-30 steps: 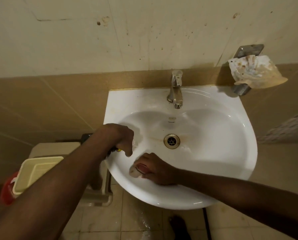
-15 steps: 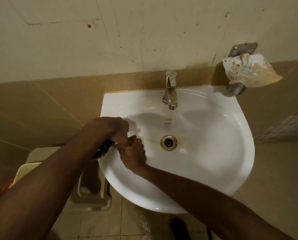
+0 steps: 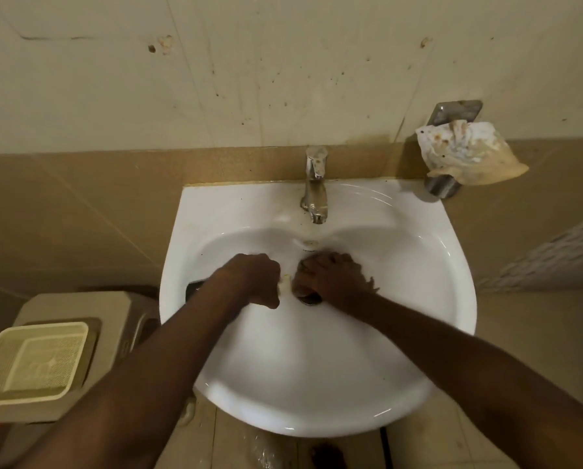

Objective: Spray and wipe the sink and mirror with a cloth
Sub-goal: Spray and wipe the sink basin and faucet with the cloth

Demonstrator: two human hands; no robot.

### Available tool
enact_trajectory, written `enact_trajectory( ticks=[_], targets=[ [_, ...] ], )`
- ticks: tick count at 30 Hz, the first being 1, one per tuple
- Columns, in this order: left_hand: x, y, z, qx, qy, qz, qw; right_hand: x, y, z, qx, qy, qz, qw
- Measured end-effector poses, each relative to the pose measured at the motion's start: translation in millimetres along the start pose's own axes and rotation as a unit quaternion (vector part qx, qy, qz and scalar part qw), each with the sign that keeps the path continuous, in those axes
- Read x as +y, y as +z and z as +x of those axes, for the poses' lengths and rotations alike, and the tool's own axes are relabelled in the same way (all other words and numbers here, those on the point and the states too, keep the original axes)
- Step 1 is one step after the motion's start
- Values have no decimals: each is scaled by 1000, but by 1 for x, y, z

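Your left hand [image 3: 254,280] was curled into a fist low in the left half of the white sink [image 3: 401,350], its fingers wrapped round something dark whose end [image 3: 195,286] poked out on the left side of the wrist; what that thing was could not be told. Your right hand [image 3: 330,279] lay palm down in the middle of the bowl, just right of the left hand, fingers bent and bunched over the drain [image 3: 312,300], whose metal rim peeked out under the near edge of the palm. A small pale scrap, likely the cloth [image 3: 285,284], showed between your two hands, though which hand pinched it was not clear. No mirror was in view.

The chrome tap [image 3: 314,184] stood at the far edge of the sink, its spout pointing toward you. On the far right, a stained rag [image 3: 466,154] hung over a metal wall fitting [image 3: 454,113]. To the near left of the sink, a cream plastic basket [image 3: 29,360] sat on a beige stool [image 3: 120,309]. The wall behind was speckled with brown spots.
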State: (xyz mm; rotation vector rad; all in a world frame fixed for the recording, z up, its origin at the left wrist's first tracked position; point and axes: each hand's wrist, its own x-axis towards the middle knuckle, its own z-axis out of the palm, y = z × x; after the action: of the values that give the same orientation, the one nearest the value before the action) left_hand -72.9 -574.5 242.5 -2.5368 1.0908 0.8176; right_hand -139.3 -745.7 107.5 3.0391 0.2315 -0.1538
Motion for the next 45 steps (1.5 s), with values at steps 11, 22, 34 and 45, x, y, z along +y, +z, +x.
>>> enact_trajectory(
  ticks=[11, 22, 34, 45],
  targets=[
    [20, 26, 21, 7, 26, -7, 1000, 45, -9, -34, 53, 68, 17, 996],
    [24, 21, 24, 15, 32, -23, 999, 22, -12, -32, 9, 44, 123, 991],
    [-42, -14, -31, 10, -48, -45, 998, -136, -36, 56, 256, 152, 508, 808],
    [-22, 0, -25, 19, -76, -4, 997, -38, -1, 38, 107, -104, 83, 985]
  ],
)
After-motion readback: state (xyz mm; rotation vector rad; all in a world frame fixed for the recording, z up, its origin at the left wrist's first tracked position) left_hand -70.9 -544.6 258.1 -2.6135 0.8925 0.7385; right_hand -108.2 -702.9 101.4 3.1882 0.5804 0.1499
